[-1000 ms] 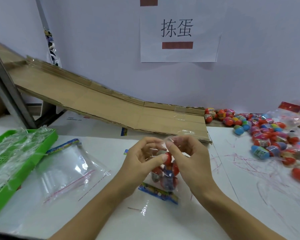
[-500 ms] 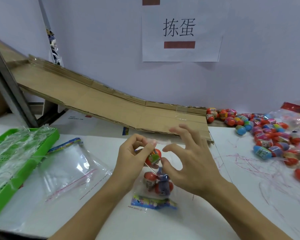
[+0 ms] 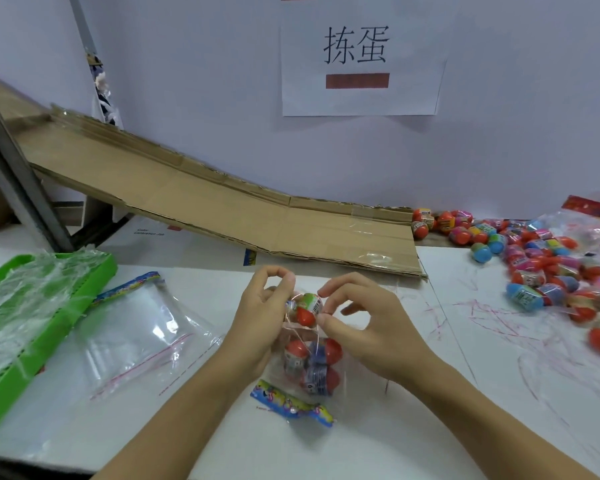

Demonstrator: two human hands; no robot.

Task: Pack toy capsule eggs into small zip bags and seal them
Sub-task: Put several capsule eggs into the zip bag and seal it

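A small clear zip bag (image 3: 310, 382) with a colourful printed header lies on the white table in front of me, mouth pointing away. It holds several capsule eggs. A red and green capsule egg (image 3: 305, 308) sits at the bag's mouth. My left hand (image 3: 260, 323) pinches the left side of the bag's mouth next to that egg. My right hand (image 3: 364, 323) pinches the right side with thumb and forefinger. A heap of loose capsule eggs (image 3: 548, 268) lies at the right of the table.
Empty zip bags (image 3: 136, 327) lie to the left, beside a green basket (image 3: 108, 268) lined with clear plastic. A cardboard ramp (image 3: 222, 202) slopes down from the back left. A paper sign (image 3: 359, 57) hangs on the wall.
My right hand opened wide half a second ago and now pinches the bag's mouth again. The top egg sits lower, at the mouth of the bag. The left hand has stayed on the bag.
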